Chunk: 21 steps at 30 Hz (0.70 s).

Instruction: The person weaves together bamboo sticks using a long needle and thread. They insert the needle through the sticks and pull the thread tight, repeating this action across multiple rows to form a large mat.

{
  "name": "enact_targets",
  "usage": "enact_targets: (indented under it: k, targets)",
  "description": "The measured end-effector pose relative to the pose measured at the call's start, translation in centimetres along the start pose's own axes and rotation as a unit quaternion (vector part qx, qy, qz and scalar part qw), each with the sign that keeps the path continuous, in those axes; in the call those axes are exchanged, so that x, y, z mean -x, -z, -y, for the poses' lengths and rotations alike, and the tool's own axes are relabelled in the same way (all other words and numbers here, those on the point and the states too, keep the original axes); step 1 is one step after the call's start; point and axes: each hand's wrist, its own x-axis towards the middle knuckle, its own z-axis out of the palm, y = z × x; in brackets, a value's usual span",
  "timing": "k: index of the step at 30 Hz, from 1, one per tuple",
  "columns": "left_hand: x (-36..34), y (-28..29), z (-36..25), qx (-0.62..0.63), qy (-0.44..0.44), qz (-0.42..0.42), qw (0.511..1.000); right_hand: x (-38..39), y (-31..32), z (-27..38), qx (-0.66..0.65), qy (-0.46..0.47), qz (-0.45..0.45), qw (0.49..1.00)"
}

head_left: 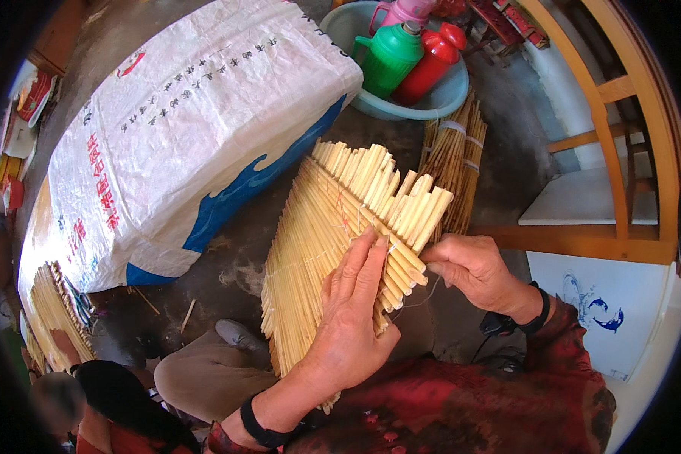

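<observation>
A pale bundle of straight stalks (295, 250), bound in rows with thread into a fan-shaped mat, rests over my lap, with uneven stalk ends at the top right. My left hand (346, 318) lies across it, fingers stretched out on the stalks. At its right edge my right hand (467, 268) is closed in a pinch on a thin thread, which loops down below the stalk ends. Fine red threads show among the stalks above my left fingers.
A large white printed sack (189, 113) fills the upper left. A blue basin (446, 102) holds flasks; darker stalk bundles (458, 159) lie below it. Wooden furniture (605, 151) and a white panel (628, 325) stand right. Another person (113, 408) is at lower left, beside more stalks (57, 306).
</observation>
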Motion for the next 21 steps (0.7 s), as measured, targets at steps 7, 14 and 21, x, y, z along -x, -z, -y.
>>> enact_targets:
  k: [7,14,21]
  targets:
    - [-1.0,0.9,-0.2,-0.033,-0.009,0.044,0.998,-0.3,-0.3,-1.1,-0.008,0.012,-0.009,1.0]
    - [-1.2,1.2,0.1,-0.065,-0.012,0.057,0.996,-1.4,-0.7,-1.0,-0.017,0.039,-0.008,0.999]
    - [-1.2,1.1,0.0,-0.066,-0.011,0.051,0.996,-1.7,-1.1,-0.8,-0.056,-0.01,-0.016,0.998]
